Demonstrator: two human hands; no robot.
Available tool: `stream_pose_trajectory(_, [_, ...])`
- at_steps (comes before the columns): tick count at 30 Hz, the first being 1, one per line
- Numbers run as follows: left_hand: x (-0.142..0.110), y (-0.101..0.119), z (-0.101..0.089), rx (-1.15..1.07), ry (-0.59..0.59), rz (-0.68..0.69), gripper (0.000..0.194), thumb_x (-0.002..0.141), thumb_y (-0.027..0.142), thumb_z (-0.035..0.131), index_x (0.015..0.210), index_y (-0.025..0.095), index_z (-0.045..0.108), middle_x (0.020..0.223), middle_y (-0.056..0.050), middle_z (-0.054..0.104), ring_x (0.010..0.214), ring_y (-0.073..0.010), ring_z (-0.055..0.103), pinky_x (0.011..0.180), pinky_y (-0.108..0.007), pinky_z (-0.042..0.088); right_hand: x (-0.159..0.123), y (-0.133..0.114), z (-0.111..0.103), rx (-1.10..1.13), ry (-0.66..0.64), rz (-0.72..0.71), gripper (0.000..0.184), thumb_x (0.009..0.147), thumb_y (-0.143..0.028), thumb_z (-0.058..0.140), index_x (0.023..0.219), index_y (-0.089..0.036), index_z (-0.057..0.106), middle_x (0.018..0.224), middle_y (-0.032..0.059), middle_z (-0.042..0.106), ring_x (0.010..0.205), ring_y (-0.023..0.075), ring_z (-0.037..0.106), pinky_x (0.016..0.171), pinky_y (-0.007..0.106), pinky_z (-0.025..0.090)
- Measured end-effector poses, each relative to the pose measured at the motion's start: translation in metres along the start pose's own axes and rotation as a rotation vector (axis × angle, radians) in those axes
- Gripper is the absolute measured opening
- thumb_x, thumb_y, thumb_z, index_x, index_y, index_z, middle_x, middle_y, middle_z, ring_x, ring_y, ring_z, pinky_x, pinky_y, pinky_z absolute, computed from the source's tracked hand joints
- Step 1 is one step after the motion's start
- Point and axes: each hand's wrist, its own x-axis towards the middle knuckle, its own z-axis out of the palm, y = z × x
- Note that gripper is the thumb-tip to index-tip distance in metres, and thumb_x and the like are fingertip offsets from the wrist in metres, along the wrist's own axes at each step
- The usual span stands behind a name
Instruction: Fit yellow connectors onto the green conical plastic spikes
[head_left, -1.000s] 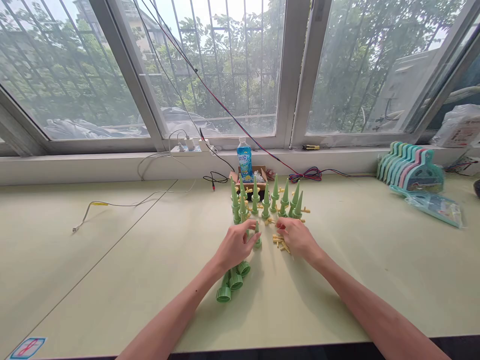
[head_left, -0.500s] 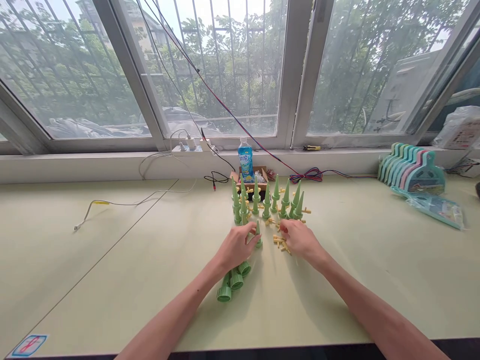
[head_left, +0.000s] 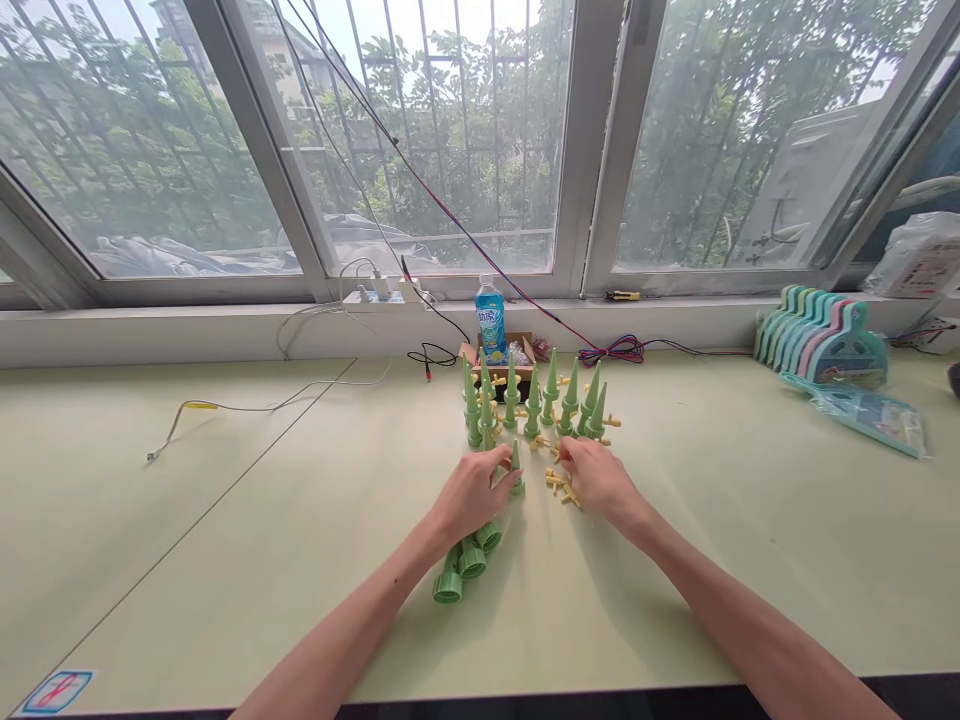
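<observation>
My left hand [head_left: 478, 488] is closed around a green plant watering spike [head_left: 516, 462], which stands point up between thumb and fingers. My right hand [head_left: 598, 474] has its fingertips pinched together beside a small pile of yellow valve pieces [head_left: 564, 489]; whatever sits in that pinch is hidden. Behind both hands stand several upright green spikes [head_left: 571, 394], some with yellow valves [head_left: 613, 420] sticking out of their sides. Below my left wrist, several green spikes [head_left: 472, 560] lie with their round threaded openings towards me.
At the back, a bottle of blue liquid [head_left: 491, 322] stands by an open cardboard box [head_left: 531, 345]. A white cable [head_left: 247, 405] lies on the left of the table. Teal and pink plastic boards [head_left: 832, 340] stand at the right, beside a bagged teal one [head_left: 874, 418].
Both hands stay almost where they were. My right fingertips have shifted very slightly at the yellow pieces.
</observation>
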Motion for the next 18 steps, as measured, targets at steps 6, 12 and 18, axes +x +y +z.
stream_pose_trajectory(6, [0.0,0.0,0.0,-0.004,-0.017,0.007,0.007,0.086,0.025,0.055,0.083,0.019,0.055,0.08,-0.002,0.069,0.047,-0.0092,0.045,0.058,-0.024,0.04,-0.002,-0.006,-0.004,0.13,0.176,-0.149,0.014,0.089,-0.008,0.047,0.082,-0.02,0.052,0.081,0.0019,0.057,0.069,0.0142,0.051,0.057,0.022,0.031])
stream_pose_trajectory(12, [0.0,0.002,0.0,0.016,-0.012,0.022,0.011,0.086,0.024,0.054,0.077,0.019,0.055,0.073,0.0,0.064,0.055,-0.0115,0.051,0.057,-0.024,0.039,-0.005,-0.014,-0.003,0.283,0.23,-0.344,0.016,0.089,-0.007,0.044,0.083,-0.019,0.052,0.082,0.0028,0.055,0.078,0.0163,0.052,0.066,0.023,0.038])
stream_pose_trajectory(18, [0.001,0.001,0.002,0.006,0.007,0.014,0.011,0.085,0.024,0.055,0.076,0.018,0.056,0.071,0.0,0.063,0.057,-0.0117,0.052,0.057,-0.024,0.037,-0.004,-0.015,0.004,0.482,0.164,-0.397,0.017,0.092,-0.01,0.042,0.085,-0.019,0.054,0.085,0.0016,0.053,0.068,0.0121,0.053,0.062,0.022,0.041])
